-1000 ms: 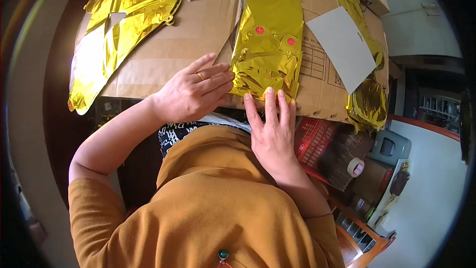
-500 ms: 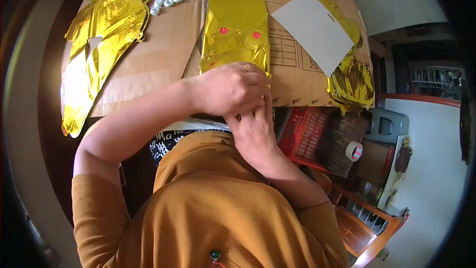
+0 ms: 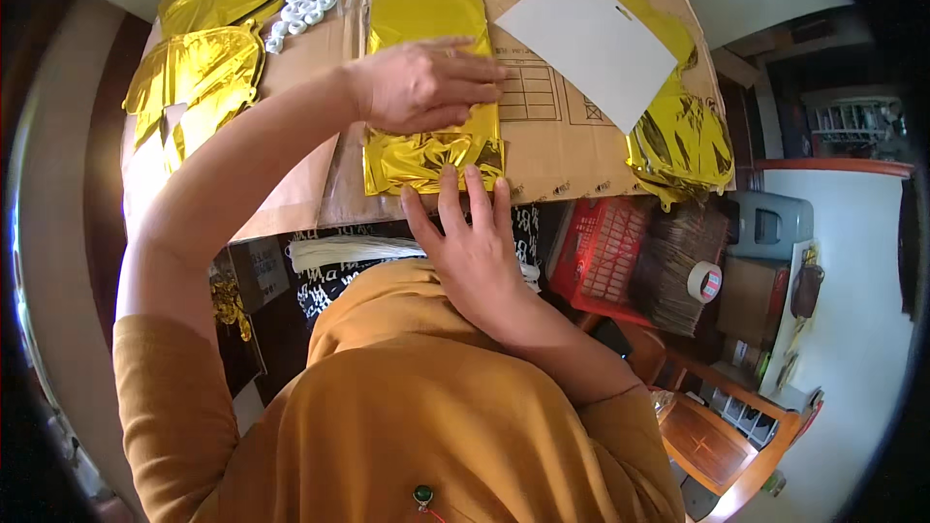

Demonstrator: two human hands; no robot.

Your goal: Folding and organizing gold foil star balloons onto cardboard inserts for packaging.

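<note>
A folded gold foil balloon (image 3: 426, 15) lies flat in a long strip on the brown cardboard box (image 3: 542, 155), its near end wrinkled. Across its middle rests my left hand (image 3: 421, 87), fingers stretched toward the right and slightly blurred. My right hand (image 3: 475, 266) comes up from below with its fingers spread. Its fingertips touch or nearly touch the foil's near edge, by the edge of the box. Neither hand grips anything.
More gold foil pieces (image 3: 199, 63) lie at the left, beside white ring-like pieces (image 3: 305, 5). A white card (image 3: 591, 48) partly covers another gold foil strip (image 3: 678, 140) on the right. Below stand a red crate (image 3: 610, 257), a tape roll (image 3: 704, 282) and a wooden chair (image 3: 707, 441).
My hands have come apart. The left moved away from me and flattened over the foil; the right opened with spread fingers. The foil's near end, covered before, now shows.
</note>
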